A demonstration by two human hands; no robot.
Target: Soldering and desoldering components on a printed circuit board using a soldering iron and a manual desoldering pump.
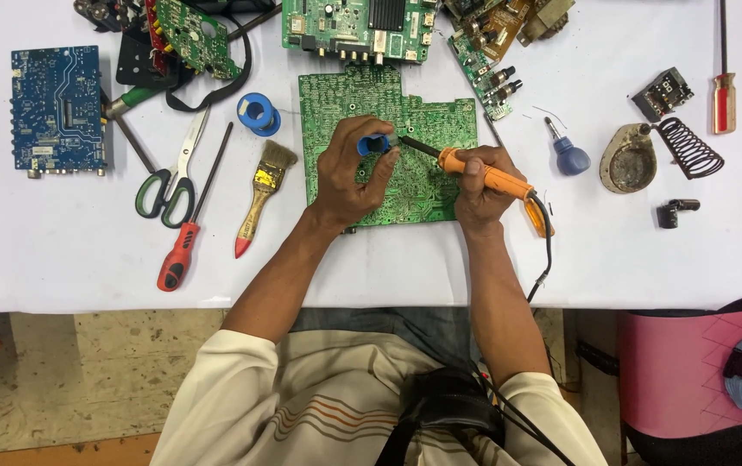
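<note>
At the centre of the frame, soldering on the green circuit board (414,164) looks mid-way: the left hand (349,173) pinches a small blue solder spool (374,145) while the right hand (477,183) grips the orange soldering iron (485,175), tip on the board.

The soldering iron's tip (405,141) is hidden behind the left hand (349,173), and the top circuit board (358,30) is cut off.
</note>
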